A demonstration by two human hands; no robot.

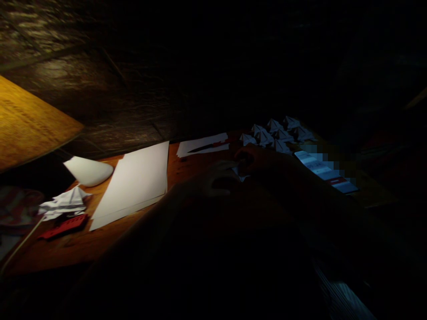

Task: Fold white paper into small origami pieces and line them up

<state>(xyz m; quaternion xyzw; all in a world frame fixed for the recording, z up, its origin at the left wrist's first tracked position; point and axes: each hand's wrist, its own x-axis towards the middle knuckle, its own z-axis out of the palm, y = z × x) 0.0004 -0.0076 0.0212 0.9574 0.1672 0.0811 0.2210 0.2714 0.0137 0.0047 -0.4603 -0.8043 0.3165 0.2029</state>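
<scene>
The scene is very dark. My left hand (218, 178) and my right hand (253, 158) meet over a wooden table (66, 249), fingers curled together on a small folded piece of white paper (240, 175) between them. Behind my right hand lies a cluster of several small folded white paper shapes (276, 133). A stack of plain white sheets (135, 184) lies to the left of my left hand.
A knife with a red handle (208, 146) rests on a white sheet at the back. At the left are a white cone-shaped paper (88, 171), crumpled paper (63, 202) and a red flat object (65, 226). A printed strip (325, 171) lies to the right.
</scene>
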